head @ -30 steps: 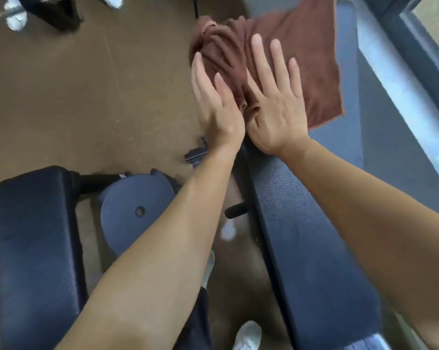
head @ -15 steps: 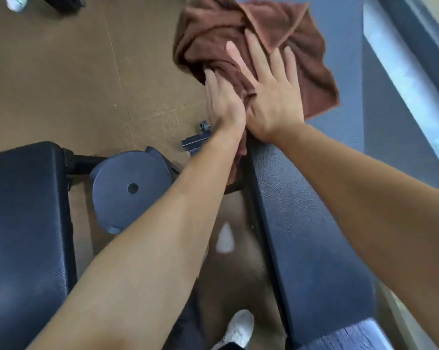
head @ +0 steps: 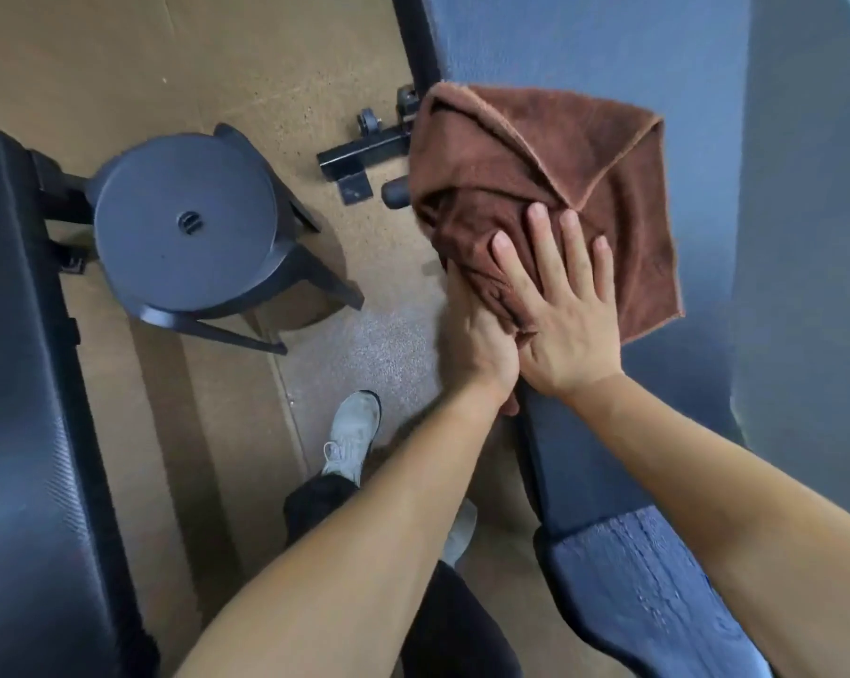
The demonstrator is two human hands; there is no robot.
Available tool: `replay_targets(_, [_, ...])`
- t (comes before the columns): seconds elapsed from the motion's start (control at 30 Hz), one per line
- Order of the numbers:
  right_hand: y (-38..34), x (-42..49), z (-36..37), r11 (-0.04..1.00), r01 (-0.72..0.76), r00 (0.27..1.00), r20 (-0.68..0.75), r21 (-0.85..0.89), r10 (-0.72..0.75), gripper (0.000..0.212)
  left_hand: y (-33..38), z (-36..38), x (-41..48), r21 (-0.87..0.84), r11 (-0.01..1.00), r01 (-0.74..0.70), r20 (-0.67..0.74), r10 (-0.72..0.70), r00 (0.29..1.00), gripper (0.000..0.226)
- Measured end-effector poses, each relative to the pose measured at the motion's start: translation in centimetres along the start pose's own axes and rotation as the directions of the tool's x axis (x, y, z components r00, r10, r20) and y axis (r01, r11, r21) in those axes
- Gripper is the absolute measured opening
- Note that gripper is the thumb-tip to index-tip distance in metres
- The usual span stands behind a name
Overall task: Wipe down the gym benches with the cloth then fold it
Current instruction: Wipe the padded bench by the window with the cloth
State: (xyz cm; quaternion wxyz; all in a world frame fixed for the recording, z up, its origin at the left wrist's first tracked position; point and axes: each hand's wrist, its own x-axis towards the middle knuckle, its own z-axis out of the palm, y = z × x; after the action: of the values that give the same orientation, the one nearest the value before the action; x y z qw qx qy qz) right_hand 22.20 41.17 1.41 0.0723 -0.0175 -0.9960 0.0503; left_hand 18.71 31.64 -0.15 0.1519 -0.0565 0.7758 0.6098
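Head view, noted left to right. A dark left bench (head: 16,384) runs along the frame edge, with a round stool (head: 183,227) just beside it on the brown floor (head: 266,51).

Your left hand (head: 476,340) sits at the left edge of the tabletop (head: 584,41). Its fingers are buried under the cloth (head: 550,154), so its grip cannot be told.

The cloth is brown terry, crumpled, with one flap folded over into a triangle. Its long axis runs away from you along the pad, and the far corner points up and right. The left side spills over the pad's left edge. The right hem stops short of the right edge.

Your right hand (head: 564,315) lies on the cloth's near end, grip spread, fingers straight, pressing down. Bare pad is open ahead of the cloth and to its right.
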Motion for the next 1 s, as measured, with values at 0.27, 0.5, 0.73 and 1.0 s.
replay_targets(0.27, [-0.9, 7.8, -2.8, 0.998, -0.060, 0.994, -0.093, 0.010, 0.061, 0.060, 6.6, -1.0, 6.0, -0.318, 0.944, 0.088, -0.096, -0.124, 0.988, 0.074])
replay_targets(0.5, [-1.1, -3.7, 2.1, 0.995, -0.098, 0.989, -0.112, -0.005, 0.097, 0.059, -2.9, 1.1, -3.4, -0.251, 0.936, 0.248, 0.039, -0.246, 0.968, 0.048])
replay_targets(0.73, [-0.1, -17.5, 7.5, 0.998, -0.054, 0.996, -0.068, 0.018, 0.055, 0.066, -12.9, 4.1, -16.7, -0.059, 0.714, 0.698, 0.229, -0.670, 0.706, 0.066])
replay_targets(1.0, [0.3, -30.3, 9.9, 0.981, -0.194, 0.968, 0.162, -0.006, 0.192, 0.074, -18.3, 6.4, -23.8, -0.105, 0.604, 0.790, 0.297, -0.739, 0.604, 0.041])
